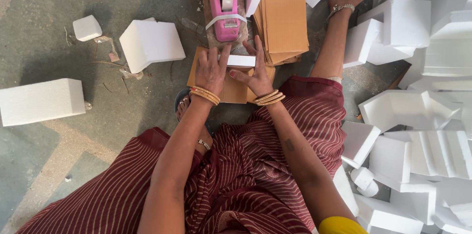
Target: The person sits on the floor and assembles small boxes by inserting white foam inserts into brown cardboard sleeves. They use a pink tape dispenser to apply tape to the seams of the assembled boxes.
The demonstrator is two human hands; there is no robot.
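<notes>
Here the fingers of the left hand (210, 70) and right hand (256, 74) spread flat, pressing a white foam strip (240, 61) and brown cardboard sheet (231, 89) on the floor (44, 42), just below a pink tape dispenser (223, 2) and cardboard stack (284, 20).

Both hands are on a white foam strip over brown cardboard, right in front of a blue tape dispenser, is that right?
Not quite: the tape dispenser is pink, not blue, as the head view shows. The left hand and right hand do rest on the white foam strip over brown cardboard.
</notes>
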